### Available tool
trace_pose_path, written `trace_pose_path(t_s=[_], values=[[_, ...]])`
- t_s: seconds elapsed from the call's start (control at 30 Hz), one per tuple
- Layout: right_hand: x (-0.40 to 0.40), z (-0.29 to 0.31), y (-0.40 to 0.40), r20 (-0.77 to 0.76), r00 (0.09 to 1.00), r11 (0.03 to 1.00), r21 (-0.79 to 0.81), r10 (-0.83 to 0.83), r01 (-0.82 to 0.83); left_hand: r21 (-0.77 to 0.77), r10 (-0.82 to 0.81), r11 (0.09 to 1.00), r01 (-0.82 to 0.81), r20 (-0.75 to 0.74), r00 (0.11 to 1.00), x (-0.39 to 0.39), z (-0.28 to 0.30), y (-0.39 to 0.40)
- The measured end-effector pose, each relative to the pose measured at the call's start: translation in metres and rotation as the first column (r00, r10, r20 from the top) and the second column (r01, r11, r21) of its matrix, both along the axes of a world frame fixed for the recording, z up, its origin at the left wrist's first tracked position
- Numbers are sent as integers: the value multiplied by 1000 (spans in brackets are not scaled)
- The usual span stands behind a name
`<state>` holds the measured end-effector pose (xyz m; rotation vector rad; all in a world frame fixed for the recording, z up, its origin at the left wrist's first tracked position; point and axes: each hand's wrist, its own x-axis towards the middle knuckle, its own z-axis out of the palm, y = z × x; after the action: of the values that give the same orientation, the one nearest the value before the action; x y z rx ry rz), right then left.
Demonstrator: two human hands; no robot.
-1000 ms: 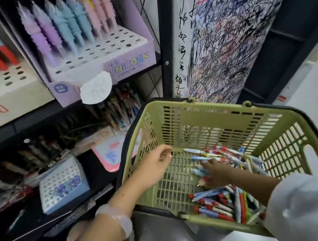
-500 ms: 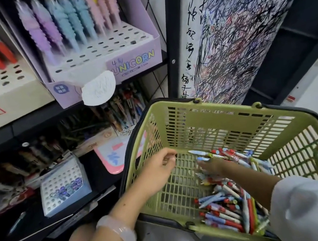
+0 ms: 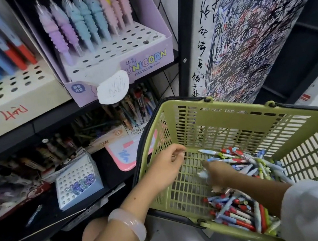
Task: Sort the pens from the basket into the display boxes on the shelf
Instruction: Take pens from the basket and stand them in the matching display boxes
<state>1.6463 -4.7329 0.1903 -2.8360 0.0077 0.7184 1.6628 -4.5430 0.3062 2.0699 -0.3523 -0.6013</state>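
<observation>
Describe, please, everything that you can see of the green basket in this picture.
The green basket looks like olive-green plastic, with slotted walls, a grid floor and dark handles folded down along its rim. It sits tilted beside the shelf, in front of the person. A heap of pens, mostly red, blue and white, fills its right side; the left part of the floor is bare. Both hands are inside it: the left hand near the left wall, the right hand among the pens.
</observation>
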Motion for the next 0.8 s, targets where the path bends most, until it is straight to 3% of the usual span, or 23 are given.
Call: trace_pose_path(t_s=[0.07, 0.1, 0.2, 0.27, 0.37, 0.43, 0.67, 0.8], values=[[16, 27, -1, 63, 982, 947, 284, -176, 151, 8, 9, 1000, -9, -19, 1000, 0, 1, -1], [23, 43, 0, 46, 958, 860, 455, -282, 231, 10, 16, 1000, -15, -33, 999, 0, 2, -2], [39, 90, 10, -170, 894, 395, 851, -414, 345, -25, -1, 1000, -3, -159, 987, 0, 8, -5], [43, 115, 21, -307, 880, 113, 923, -363, 369, -123, -38, 992, 7, -250, 968, -1, 16, -9], [46, 145, 39, -359, 894, -96, 933, -266, 346, -264, 60, 956, -129, -256, 965, 3, 26, -9], [47, 164, 49, -285, 928, -107, 958, -241, 266, -343, 95, 923, -175, -237, 967, 5, 36, -6], [56, 232, 78, 98, 980, 137, 988, -173, -74, -474, 147, 868, -150, -44, 988, 11, 85, 27], [66, 261, 99, 164, 973, 73, 985, -164, -153, -500, 231, 853, -150, 103, 968, 20, 121, 45]])
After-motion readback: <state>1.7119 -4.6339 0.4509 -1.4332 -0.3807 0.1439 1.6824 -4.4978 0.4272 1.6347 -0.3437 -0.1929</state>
